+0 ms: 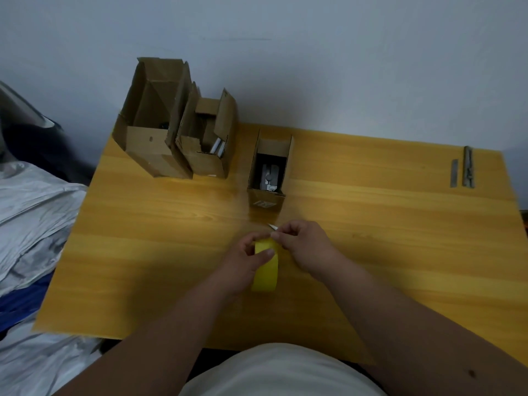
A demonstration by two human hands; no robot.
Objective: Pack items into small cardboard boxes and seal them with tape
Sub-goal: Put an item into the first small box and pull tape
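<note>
Yellow-wood tabletop (pixel 371 224) carries the small open box (pixel 267 170) just beyond both hands; left hand (pixel 245 264) grips the tape roll (pixel 265 270), its axis left-right; right hand (pixel 303 241) fingers pinch its free end.

both hands close together, left hand (pixel 246 262) fingers curled, right hand (pixel 303 243) fingertips pinching
</note>
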